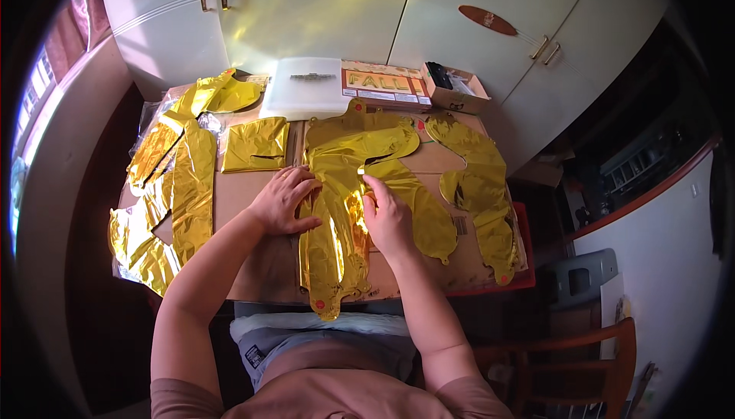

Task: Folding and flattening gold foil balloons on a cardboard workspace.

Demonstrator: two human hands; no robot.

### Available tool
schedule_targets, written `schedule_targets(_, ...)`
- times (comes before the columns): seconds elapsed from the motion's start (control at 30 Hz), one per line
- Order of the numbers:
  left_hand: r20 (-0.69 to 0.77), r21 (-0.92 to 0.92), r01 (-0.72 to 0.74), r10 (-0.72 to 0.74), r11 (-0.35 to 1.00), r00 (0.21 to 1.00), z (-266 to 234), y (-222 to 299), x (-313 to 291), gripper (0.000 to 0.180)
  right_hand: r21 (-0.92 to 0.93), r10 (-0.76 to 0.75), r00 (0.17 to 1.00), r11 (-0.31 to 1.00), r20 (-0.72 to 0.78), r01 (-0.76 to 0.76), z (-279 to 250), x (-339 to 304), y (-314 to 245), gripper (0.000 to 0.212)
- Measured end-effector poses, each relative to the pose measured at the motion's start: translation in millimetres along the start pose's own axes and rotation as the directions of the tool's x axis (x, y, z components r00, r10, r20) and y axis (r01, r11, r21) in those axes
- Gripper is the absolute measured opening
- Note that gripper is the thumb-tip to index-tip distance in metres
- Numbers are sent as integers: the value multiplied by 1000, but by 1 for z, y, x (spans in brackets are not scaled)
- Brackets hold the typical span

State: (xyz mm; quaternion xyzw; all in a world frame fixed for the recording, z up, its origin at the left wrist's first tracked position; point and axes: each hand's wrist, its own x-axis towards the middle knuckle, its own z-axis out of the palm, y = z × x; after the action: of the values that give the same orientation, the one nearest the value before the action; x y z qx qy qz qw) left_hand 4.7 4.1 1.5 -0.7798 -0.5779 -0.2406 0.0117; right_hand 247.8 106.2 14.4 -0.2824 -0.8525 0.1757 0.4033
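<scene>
A flat, uninflated gold foil balloon [333, 250] lies in the middle of the cardboard-covered table, its lower tip with a red spot hanging near the front edge. My left hand [285, 201] rests at the balloon's left side, fingers spread and thumb stretched toward the foil. My right hand [388, 216] is over the balloon's middle, fingers curled, with index finger and thumb at a crinkled, shiny fold of the foil. What the curled fingers cover is hidden. Right of it lies another curved gold foil balloon [482, 185]. A folded gold foil piece [255, 145] sits beyond my left hand.
More gold foil balloons [191, 189] overlap along the table's left side. At the back stand a whitish translucent box [302, 97], a printed flat box [387, 82] and an open carton [459, 93] with dark items. White cabinets [321, 21] rise behind. A wooden chair [566, 350] is at right.
</scene>
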Motion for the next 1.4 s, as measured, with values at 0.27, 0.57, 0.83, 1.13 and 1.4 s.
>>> schedule_targets(0.27,10,4,10,-10,1000,1000,-2,0,-4,71,75,516,852,850,86,-522,-31,39,35,52)
schedule_targets(0.57,-32,1,-16,16,1000,999,-3,3,4,67,-125,574,814,817,82,-563,-4,130,168,56)
schedule_targets(0.83,-17,-18,-14,13,1000,1000,-8,4,2,71,-154,567,797,824,210,-545,35,173,167,65)
schedule_targets(1.13,-17,-23,-18,17,1000,1000,-4,4,8,71,-139,526,784,848,330,-511,46,185,219,32)
schedule_targets(1.4,-15,-21,6,-6,1000,1000,-6,3,2,71,258,471,847,811,246,-526,37,184,184,23)
